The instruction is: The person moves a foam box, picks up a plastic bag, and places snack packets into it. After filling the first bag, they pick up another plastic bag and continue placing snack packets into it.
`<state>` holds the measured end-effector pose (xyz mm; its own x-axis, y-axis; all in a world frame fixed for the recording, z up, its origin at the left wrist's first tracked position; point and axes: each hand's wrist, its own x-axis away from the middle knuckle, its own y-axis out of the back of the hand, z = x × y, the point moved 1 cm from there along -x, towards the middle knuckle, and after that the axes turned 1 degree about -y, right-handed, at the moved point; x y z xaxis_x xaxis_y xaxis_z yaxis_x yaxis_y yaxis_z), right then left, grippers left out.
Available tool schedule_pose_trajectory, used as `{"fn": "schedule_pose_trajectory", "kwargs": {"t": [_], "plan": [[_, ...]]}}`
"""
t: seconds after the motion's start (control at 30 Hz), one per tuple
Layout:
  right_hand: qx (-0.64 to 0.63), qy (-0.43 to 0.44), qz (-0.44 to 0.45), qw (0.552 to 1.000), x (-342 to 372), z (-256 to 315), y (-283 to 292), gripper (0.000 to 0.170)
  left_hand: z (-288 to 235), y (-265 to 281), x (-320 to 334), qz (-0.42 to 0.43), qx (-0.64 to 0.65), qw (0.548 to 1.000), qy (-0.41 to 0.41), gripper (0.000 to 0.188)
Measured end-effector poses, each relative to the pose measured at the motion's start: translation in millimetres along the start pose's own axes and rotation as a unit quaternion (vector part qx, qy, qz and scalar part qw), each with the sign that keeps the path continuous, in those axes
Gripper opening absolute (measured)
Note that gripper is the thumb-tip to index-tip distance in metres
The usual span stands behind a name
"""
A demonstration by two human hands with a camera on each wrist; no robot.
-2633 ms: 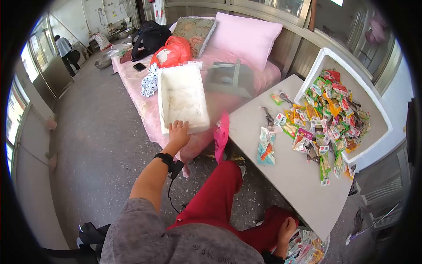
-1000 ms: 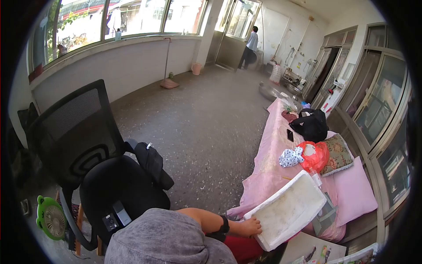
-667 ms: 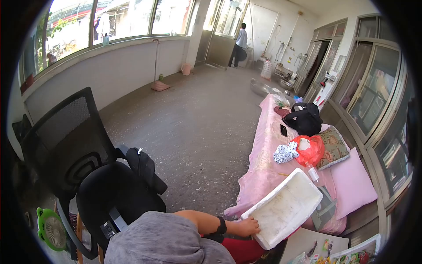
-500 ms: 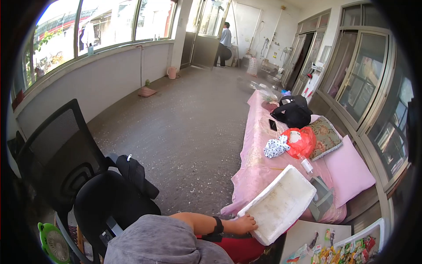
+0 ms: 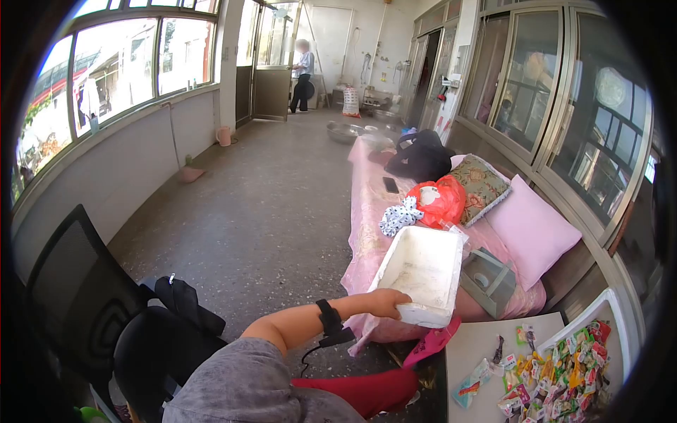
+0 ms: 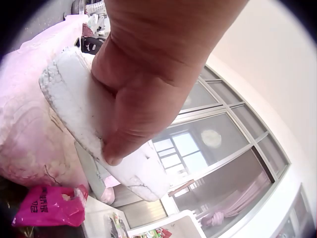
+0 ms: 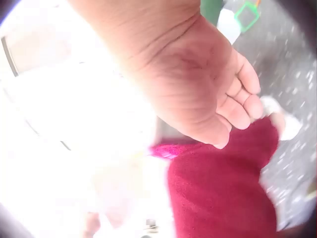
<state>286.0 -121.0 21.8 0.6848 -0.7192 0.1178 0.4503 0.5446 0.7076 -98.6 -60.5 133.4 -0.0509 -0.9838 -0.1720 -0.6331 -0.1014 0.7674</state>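
White polystyrene box (image 5: 427,264) has shifted closer to the polka-dot cloth (image 5: 401,216) since the last head frame, left hand (image 5: 386,303) going with it; more of its near outer end shows. Whole head view has swung too, so some of that shift could be camera.

Grip: left hand clamps the box's near-left rim, a digit pressed on the outer wall in the left wrist view; other fingers hidden. Right hand (image 7: 193,94) holds nothing, palm showing, fingers loosely bent, by the red trousers (image 7: 218,183), well apart from the box.

Box location: over the near end of the pink bedspread (image 5: 365,240), opening up; can't tell if its far end rests there or is lifted. Red plastic bag (image 5: 443,201) beyond the box, past the cloth. Grey plastic bin (image 5: 490,282) just right of the box. Bright pink bag (image 5: 432,343) just below its near end. Table (image 5: 462,359) near the box, lower right, bearing the white tub (image 5: 622,321) and snack packets (image 5: 575,370), some in the tub, some spilled onto the tabletop.

Progress, judged: box handling looks to be the step in hand, and mid-way. Done: box gripped at the rim. Left: box not released; no packets visible inside it, all the loose ones lie right of it. How much sorting or packing remains, if any, can't tell.
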Motion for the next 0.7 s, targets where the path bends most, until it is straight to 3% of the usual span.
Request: {"fn": "schedule_pose_trajectory", "kwargs": {"t": [0.1,0.13,0.17,0.23,0.27,0.3,0.37,0.4,0.43,0.5,0.6,0.7], "plan": [[-0.195,-0.056,0.048,0.978,-22,7,32,0.030,-25,40,-2,0.084,0.020,0.996,-0.036,0.047],[-0.341,-0.045,-0.001,0.939,-54,9,44,0.014,-30,46,-2,0.124,0.005,0.991,-0.042,0.046],[-0.302,0.056,-0.064,0.950,-80,35,66,0.017,-43,54,2,0.155,-0.032,0.987,-0.033,0.046],[-0.270,0.149,-0.171,0.936,-129,105,111,0.016,-76,68,18,0.210,-0.109,0.971,-0.017,0.046],[-0.326,0.198,-0.177,0.907,-151,145,127,0.017,-80,68,25,0.200,-0.122,0.971,-0.040,0.046],[-0.354,0.191,-0.165,0.900,-174,175,136,0.019,-85,70,33,0.193,-0.136,0.971,-0.041,0.046],[-0.226,0.256,-0.125,0.932,-228,216,134,0.022,-96,73,50,0.179,-0.161,0.970,-0.040,0.045],[-0.112,0.280,-0.016,0.953,-243,237,123,0.023,-100,76,59,0.172,-0.149,0.973,-0.039,0.042],[0.003,0.298,0.091,0.950,-253,256,109,0.024,-102,78,66,0.172,-0.154,0.972,-0.034,0.041],[0.248,0.269,0.210,0.907,-266,280,69,0.026,-102,78,76,0.172,-0.160,0.972,-0.025,0.039],[0.080,0.191,0.282,0.937,-273,287,50,0.025,-104,87,87,0.176,-0.190,0.966,0.017,0.038],[0.235,0.310,0.303,0.870,-271,282,38,0.028,-103,99,98,0.178,-0.173,0.968,0.026,0.039]]}}
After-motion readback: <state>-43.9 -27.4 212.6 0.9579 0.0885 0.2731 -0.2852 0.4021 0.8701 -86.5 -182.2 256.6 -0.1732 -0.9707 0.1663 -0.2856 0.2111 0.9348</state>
